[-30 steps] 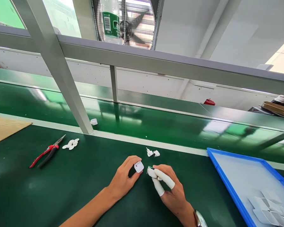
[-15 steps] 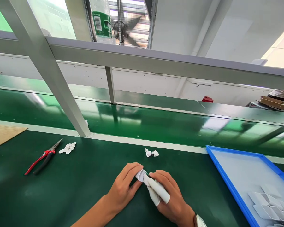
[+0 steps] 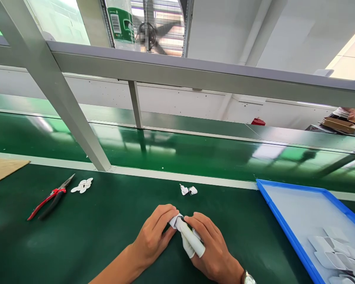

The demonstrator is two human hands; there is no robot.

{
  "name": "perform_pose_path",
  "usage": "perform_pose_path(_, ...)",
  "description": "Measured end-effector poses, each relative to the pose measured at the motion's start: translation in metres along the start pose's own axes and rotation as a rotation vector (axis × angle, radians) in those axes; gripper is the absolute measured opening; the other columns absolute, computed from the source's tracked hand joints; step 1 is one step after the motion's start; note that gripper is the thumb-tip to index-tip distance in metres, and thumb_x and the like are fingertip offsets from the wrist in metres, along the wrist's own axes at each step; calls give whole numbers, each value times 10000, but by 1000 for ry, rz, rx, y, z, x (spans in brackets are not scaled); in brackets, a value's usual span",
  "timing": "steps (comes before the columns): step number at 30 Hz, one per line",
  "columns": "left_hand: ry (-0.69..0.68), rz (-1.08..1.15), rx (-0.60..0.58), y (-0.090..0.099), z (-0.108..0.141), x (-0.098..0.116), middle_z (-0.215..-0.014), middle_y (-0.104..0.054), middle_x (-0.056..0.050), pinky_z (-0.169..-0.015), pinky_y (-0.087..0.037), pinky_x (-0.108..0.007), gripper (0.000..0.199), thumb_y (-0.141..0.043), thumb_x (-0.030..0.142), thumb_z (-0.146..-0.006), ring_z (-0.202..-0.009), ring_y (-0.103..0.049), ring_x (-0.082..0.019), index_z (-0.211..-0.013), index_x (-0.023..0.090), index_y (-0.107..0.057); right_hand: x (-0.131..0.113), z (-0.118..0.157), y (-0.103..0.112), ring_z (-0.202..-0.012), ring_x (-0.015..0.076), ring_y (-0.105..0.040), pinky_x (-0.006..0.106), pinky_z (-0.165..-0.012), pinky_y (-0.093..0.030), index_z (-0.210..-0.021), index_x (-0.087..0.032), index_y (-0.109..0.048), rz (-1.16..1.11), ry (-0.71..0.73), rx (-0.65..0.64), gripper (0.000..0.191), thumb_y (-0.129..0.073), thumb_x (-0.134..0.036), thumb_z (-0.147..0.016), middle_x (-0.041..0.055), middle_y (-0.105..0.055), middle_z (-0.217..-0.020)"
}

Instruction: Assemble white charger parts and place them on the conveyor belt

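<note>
While the left hand (image 3: 155, 232) holds a small white plastic housing (image 3: 173, 221) between thumb and fingers, the right hand (image 3: 214, 250) meets it from the other side, fingers drawn close together. Two white finger cots (image 3: 192, 240) cover digits of the right hand, their tips at the housing; whether these pinch a part cannot be told. Housing located between both hands, above the dark green tabletop (image 3: 121, 217).

Right wrist: one silver-coloured watch (image 3: 248, 278), partly cut off by the frame.

Beyond the hands: two small crumpled-looking white pieces (image 3: 184, 190), side by side near the pale table edging.

Left side: one pair of long-nosed pliers with red and black handles (image 3: 55, 196), a cluster of flat white oval pieces (image 3: 82, 185) just beside its tip.

Right side: one blue-rimmed pale tray (image 3: 279, 221), holding a group of white curved shells (image 3: 333, 254) toward its near end.
</note>
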State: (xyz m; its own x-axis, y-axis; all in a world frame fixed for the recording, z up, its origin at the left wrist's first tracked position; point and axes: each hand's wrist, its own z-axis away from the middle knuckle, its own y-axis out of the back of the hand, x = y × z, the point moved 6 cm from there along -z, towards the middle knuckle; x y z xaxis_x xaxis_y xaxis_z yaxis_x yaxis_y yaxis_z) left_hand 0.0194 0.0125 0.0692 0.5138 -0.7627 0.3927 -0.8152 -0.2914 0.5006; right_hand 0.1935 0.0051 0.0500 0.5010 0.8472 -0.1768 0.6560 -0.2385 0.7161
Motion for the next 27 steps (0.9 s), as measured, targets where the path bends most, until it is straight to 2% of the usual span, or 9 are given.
perform_pose_path(3,0,-12,-3,0,-1,1,-1150,-641,-134,-951,-594,-345,395,-630,1,-919,-1084,-633,-209,-1294,114,-572,-2,-2,1,-1207,343,-583,511,-1009,-581,-1419,-45,-508,20,-4,9,589,-533,-10,-831,173,-651,-1266)
perform_pose_path(10,24,-14,5,-2,-1,0,-1126,-638,-127,-908,-598,-345,415,-663,0,-899,-1029,-638,-204,-1287,118,-572,-7,-24,18,-1085,299,-623,462,-893,-629,-1293,-76,-596,25,-6,134,419,-602,-17,-879,159,-681,-1121)
perform_pose_path(16,20,-6,-1,-2,-2,2,-1111,-646,-125,-878,-608,-353,403,-645,17,-911,-1000,-651,-209,-1291,132,-573,-7,-24,15,-1121,292,-599,461,-926,-616,-1317,-68,-574,5,-12,97,438,-557,10,-886,167,-660,-1158)
perform_pose_path(21,48,-6,23,-2,-5,5,-1096,-665,-118,-862,-619,-341,356,-626,60,-937,-977,-666,-202,-1278,148,-575,-9,-32,10,-1129,304,-586,518,-960,-587,-1290,-93,-596,0,-24,50,374,-588,-51,-918,180,-629,-1219)
perform_pose_path(27,109,-14,10,-2,-4,0,-1094,-683,-110,-863,-634,-306,289,-568,134,-976,-994,-702,-195,-1263,172,-571,-2,-34,7,-1053,243,-631,424,-914,-609,-1392,-142,-526,-147,-109,67,460,-575,-60,-942,142,-665,-1174)
